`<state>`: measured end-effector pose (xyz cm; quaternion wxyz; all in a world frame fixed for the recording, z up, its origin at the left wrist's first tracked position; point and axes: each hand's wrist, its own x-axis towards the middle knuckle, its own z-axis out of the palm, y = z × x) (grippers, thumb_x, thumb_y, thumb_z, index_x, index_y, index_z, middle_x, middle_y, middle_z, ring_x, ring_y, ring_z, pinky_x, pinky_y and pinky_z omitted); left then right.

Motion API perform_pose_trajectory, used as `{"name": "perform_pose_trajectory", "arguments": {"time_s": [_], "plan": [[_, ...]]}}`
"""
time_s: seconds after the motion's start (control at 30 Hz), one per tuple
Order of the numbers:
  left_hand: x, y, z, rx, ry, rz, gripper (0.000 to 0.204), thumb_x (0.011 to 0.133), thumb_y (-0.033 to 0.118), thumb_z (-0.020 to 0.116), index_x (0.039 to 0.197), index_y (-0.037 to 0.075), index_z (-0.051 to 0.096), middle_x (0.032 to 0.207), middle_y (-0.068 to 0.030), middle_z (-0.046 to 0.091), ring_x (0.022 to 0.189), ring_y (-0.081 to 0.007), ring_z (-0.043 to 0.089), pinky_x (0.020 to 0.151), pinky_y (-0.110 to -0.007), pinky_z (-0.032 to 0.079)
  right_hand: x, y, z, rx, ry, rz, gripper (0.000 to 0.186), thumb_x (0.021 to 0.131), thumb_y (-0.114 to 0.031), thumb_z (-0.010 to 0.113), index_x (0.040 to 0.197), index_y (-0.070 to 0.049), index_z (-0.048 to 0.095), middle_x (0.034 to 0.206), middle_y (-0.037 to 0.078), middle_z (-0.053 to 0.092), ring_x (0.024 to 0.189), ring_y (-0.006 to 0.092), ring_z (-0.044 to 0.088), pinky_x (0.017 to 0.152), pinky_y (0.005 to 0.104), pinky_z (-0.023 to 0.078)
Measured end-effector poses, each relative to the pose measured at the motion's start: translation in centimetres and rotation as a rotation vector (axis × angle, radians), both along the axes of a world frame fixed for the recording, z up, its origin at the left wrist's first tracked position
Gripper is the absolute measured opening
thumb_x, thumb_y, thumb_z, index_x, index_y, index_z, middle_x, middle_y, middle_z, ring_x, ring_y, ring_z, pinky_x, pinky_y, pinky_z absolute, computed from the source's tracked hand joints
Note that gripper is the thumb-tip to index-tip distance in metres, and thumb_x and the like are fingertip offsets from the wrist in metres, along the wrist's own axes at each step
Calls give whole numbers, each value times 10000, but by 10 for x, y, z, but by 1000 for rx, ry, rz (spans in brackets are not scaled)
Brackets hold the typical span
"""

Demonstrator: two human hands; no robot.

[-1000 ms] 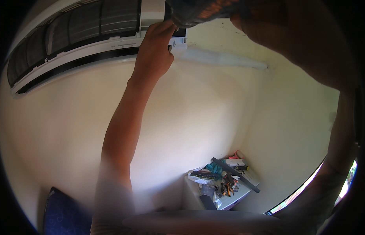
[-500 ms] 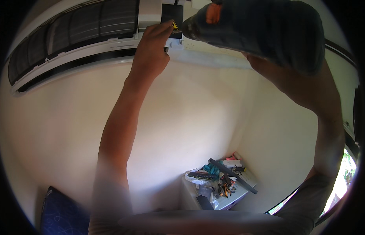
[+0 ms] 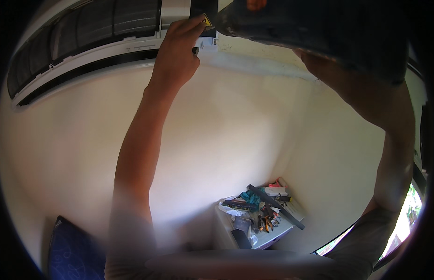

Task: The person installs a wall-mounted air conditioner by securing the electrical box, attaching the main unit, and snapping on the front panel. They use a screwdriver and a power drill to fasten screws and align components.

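Observation:
High above me, my left hand [image 3: 177, 53] reaches to the right end of an opened wall air conditioner [image 3: 93, 35]. Its fingers are drawn together beside a black cover [image 3: 208, 8] with a yellow warning label [image 3: 206, 21]. A small dark bit shows by the palm; what the fingers pinch is hidden. My right hand [image 3: 322, 67] holds up a dark power drill [image 3: 301, 28] with an orange mark, its nose pointing left, close to my left fingertips. The drill hides most of my right fingers, and its top runs out of view.
Below, in the corner, a white cabinet [image 3: 225, 232] bears pliers [image 3: 266, 223], a long dark bar [image 3: 277, 207], teal cloth [image 3: 249, 198] and plastic bags. A dark blue patterned panel [image 3: 75, 249] leans at lower left. A bright window [image 3: 406, 219] lies at right.
The drill appears larger, higher and farther right, with more of it out of view. My left hand and the air conditioner sit slightly higher and left. Both hands keep their hold.

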<state>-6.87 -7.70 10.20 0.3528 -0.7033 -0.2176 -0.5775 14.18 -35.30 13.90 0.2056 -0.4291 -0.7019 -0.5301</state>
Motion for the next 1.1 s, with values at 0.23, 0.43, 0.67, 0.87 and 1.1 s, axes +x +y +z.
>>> {"name": "perform_pose_trajectory", "arguments": {"time_s": [0.23,0.43,0.67,0.87,1.1], "plan": [[0,0,-1,9,-1,1,666,740,-222,620,1364,3,672,1484,-49,618,1345,-278,556,1139,-353,528,4,2,0,12,-14,4,359,940,-161,747,1263,-37,648,1086,113,723,963,264,714,878,404,576],[0,-2,-1,-25,-4,-13,672,729,-225,618,1365,-13,670,1501,-47,610,1345,-280,554,1143,-355,524,9,4,-1,26,-34,4,373,942,-154,753,1281,-41,645,1106,110,725,979,264,716,889,404,577],[0,-2,1,1,15,-25,668,729,-224,608,1357,-8,675,1477,-56,627,1324,-287,563,1137,-358,523,15,9,0,48,-59,7,390,945,-147,760,1303,-46,642,1128,106,728,998,265,718,903,405,579],[0,0,0,28,9,-72,675,724,-227,601,1352,6,682,1462,-53,640,1318,-293,568,1130,-360,527,21,15,-2,83,-96,1,406,947,-141,766,1321,-50,639,1147,104,730,1014,266,720,914,406,580],[-1,-2,-1,2,3,-48,682,719,-234,591,1352,3,682,1480,-51,632,1330,-290,561,1135,-360,521,31,18,-1,155,-185,-28,424,949,-133,773,1342,-55,635,1170,100,732,1033,267,723,927,406,581]]}}
